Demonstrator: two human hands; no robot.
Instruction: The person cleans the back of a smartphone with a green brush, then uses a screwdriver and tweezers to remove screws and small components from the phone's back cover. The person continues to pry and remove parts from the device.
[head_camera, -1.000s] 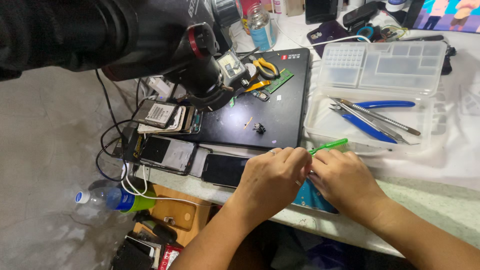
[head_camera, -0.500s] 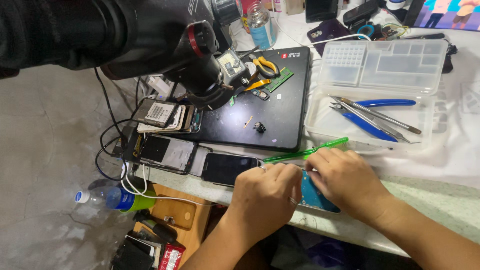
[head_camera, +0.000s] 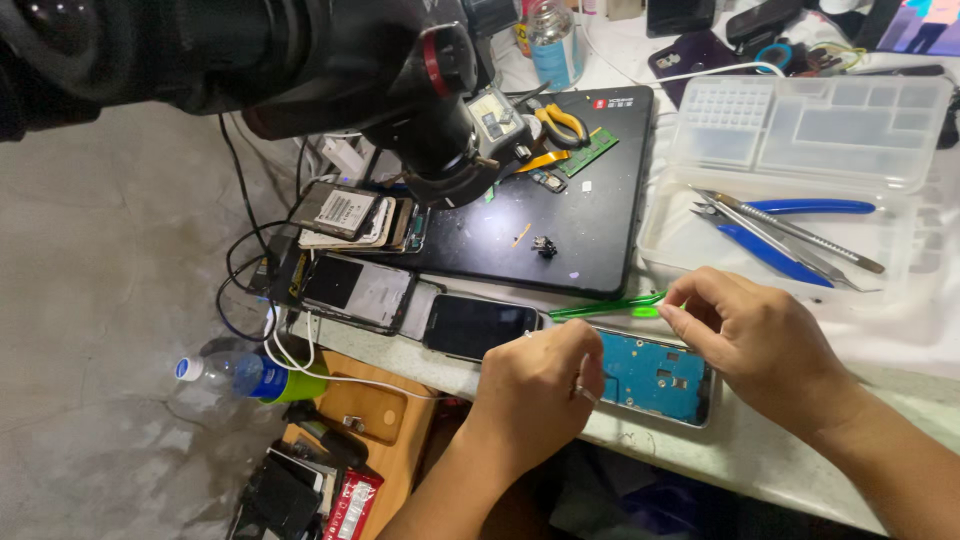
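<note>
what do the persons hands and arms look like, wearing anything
Both forearms are bare: no sleeves, gloves or watch show in the head view. The left hand wears a thin, pale ring on one finger. The right hand shows no ring or band. Nails on both are short and unpainted.

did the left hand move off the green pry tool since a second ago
Yes. The left hand slid back toward the person along the opened phone, away from the black mat; the right hand holds the green pry tool.
</note>
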